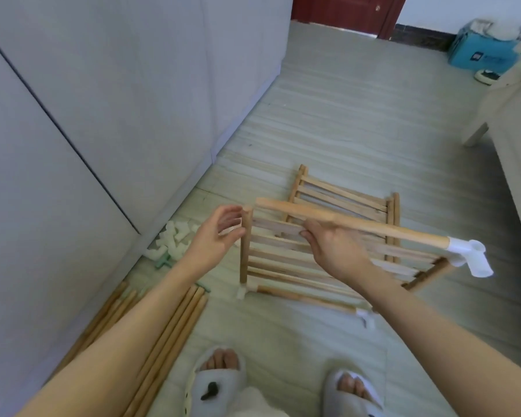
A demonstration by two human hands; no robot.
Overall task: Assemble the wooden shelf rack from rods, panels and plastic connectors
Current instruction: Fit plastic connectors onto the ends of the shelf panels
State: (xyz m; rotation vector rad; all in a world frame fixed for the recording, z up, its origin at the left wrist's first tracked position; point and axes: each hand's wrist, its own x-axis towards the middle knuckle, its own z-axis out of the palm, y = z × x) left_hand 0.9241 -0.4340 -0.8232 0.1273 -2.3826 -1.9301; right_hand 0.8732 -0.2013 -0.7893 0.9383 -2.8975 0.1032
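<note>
My right hand [333,246] grips a long wooden rod [373,225] near its middle; a white plastic connector [472,255] caps its right end. My left hand [215,234] curls round the top of the slatted panel's [283,260] upright left side bar, and something white shows between its fingers. The panel stands tilted on the floor, with a rod and white connectors [241,291] along its lower edge. A second slatted panel [343,195] lies flat behind it.
A pile of white connectors [175,237] and a green one [163,261] lie by the grey cabinet [103,115]. Several loose rods [163,335] lie at the lower left. My slippered feet [220,377] are at the bottom. A white bench [509,115] and blue box [481,52] are at the right.
</note>
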